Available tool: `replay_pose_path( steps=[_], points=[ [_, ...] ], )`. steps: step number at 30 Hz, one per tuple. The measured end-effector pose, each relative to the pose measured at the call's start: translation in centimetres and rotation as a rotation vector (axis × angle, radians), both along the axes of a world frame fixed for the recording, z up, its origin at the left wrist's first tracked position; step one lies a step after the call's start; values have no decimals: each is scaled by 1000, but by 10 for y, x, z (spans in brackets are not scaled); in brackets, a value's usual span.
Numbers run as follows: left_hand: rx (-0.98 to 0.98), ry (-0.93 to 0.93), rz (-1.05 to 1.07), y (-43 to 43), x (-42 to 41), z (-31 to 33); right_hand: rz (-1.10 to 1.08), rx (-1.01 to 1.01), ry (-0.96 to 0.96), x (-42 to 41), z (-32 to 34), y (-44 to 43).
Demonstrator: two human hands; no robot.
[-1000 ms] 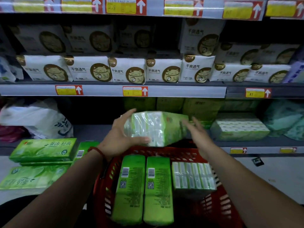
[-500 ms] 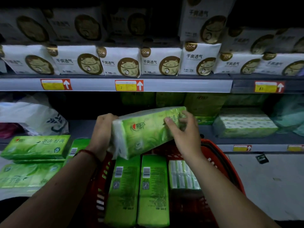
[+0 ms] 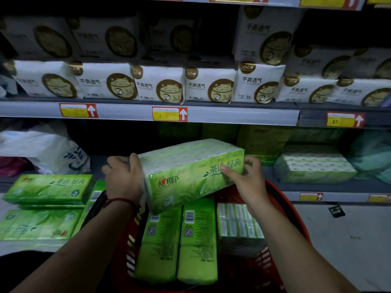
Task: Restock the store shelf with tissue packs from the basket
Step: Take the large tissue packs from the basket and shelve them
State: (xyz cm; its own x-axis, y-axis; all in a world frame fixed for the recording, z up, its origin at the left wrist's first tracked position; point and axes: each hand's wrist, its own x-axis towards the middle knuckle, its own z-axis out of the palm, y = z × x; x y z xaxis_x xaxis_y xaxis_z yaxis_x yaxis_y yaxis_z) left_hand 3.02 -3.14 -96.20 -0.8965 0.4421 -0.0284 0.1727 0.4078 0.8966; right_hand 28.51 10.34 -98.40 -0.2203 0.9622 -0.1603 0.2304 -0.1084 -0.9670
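left hand (image 3: 123,179) curled round the left end | tissue pack (image 3: 191,173) held tilted over the red basket (image 3: 281,199), in front of the low shelf (image 3: 317,186) | looks light, squashy, slick crinkly wrap, long block, best held by both ends | right hand (image 3: 246,179) pinching the right end

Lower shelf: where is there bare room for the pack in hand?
Bare shelf board shows between the white plastic bag and the green packs at the back, behind the held pack. Right of that is crowded: a flat pack, then a teal bag.
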Motion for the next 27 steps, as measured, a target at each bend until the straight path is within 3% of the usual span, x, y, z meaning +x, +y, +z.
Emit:
replay_pose_path(
  steps=[2,5,8,11,13,18,22,27],
  points=[
    [50,-151,-10,1,2,-4,-21,-1,24,-2,2,-2],
    [62,-182,-41,2,0,7,-11,6,47,-3,7,-2],
    [115,-334,-19,7,-17,5,40,30,26,-5,13,-6],
    [162,-462,-46,9,-54,-37,81,20,8,-9,19,-10],
    [131,-522,-51,3,-46,-25,126,14,14,-12,23,-10],
    [182,-393,-272,-16,-5,34,188,34,-35,-18,35,-12],
    [58,-348,-486,-26,-13,35,211,-26,11,-14,44,-17],
    [93,-291,-612,-35,-12,33,242,-45,46,3,53,-14]
  ],
)
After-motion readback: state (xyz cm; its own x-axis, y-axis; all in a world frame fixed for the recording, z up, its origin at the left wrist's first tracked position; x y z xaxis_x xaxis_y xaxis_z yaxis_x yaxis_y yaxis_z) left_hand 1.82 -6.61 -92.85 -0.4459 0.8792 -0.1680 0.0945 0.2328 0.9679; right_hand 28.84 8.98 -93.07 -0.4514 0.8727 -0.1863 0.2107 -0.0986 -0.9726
